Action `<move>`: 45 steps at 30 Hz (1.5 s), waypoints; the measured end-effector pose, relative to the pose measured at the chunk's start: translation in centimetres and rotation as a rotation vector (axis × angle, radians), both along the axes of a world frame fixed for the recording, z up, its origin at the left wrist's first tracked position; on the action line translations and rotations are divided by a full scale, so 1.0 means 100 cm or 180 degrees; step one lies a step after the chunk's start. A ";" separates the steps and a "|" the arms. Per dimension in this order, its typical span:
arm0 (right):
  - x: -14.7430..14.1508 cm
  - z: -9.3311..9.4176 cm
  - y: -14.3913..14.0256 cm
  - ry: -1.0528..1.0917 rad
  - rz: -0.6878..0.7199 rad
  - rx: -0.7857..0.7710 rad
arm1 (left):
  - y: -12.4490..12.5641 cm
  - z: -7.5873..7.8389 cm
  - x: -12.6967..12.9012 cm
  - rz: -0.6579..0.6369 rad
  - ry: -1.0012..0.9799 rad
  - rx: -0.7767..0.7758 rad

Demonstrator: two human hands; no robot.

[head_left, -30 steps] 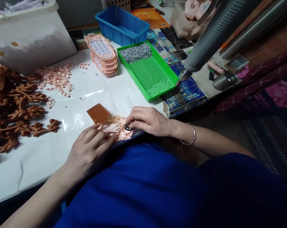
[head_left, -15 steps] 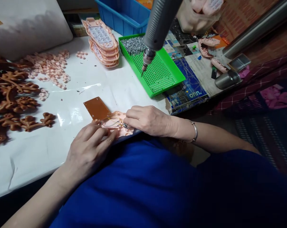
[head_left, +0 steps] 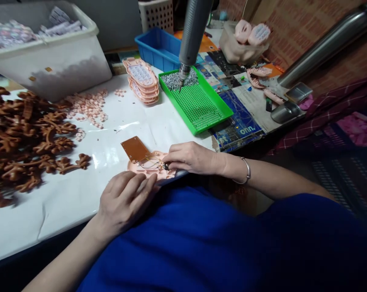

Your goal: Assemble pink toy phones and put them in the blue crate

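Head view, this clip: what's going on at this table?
A person is handling an open pale-pink plastic shell at the near edge of a white-covered table. The left hand touches its near side; the right hand's fingertips are at a small round black part in it. Thin wires show inside, and a flat brown rectangular board lies at its far-left side. A grey powered screwdriver hangs beyond, held by neither hand.
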State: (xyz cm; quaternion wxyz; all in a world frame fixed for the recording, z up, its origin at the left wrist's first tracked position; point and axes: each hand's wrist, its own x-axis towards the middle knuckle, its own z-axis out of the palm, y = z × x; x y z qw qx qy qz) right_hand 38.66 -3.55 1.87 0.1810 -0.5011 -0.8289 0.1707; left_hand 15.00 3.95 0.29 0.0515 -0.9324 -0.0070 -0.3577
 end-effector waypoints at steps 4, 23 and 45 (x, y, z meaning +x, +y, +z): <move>0.005 0.009 0.009 0.0411 -0.0147 0.0340 | -0.004 0.008 0.013 -0.0396 0.0084 0.0076; 0.010 0.025 0.088 -0.0673 0.0927 0.0721 | -0.007 -0.016 0.031 -0.0188 0.0768 -0.0020; 0.004 -0.013 0.001 0.3578 -0.1757 -0.1336 | -0.006 -0.013 0.025 -0.0471 0.0275 -0.0337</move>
